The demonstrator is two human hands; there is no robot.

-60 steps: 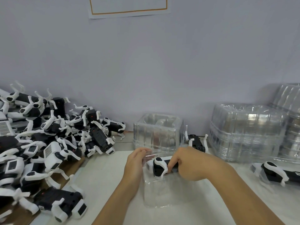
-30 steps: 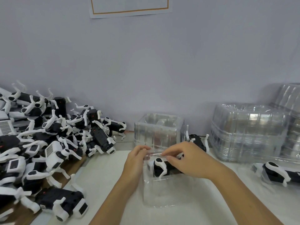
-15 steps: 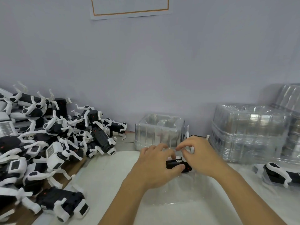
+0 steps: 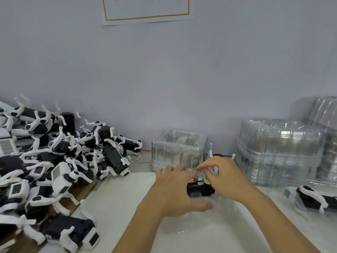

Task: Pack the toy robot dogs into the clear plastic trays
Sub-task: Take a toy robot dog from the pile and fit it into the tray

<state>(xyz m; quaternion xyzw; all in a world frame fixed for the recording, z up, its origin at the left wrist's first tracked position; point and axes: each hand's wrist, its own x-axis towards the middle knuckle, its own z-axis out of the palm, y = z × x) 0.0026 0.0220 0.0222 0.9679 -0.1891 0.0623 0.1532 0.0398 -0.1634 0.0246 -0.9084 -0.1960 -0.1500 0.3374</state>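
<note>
A black and white toy robot dog (image 4: 199, 189) lies in a clear plastic tray (image 4: 197, 227) on the white table in front of me. My left hand (image 4: 173, 192) lies over the tray's left side with spread, fairly straight fingers, its thumb stretched along the dog's near side. My right hand (image 4: 226, 179) covers the dog's right end; its curled fingertips pinch at the dog's white part near the tray's far rim. Much of the dog is hidden by both hands.
A big pile of loose toy dogs (image 4: 60, 161) fills the left side. A stack of clear trays (image 4: 178, 148) stands behind my hands, with a bigger stack (image 4: 279, 152) at the right. Another packed dog (image 4: 313, 199) lies at the far right.
The dog was turned, so its black underside faces me, and it sank lower into the tray. My left hand shifted from the tray's left rim to lie spread over it.
</note>
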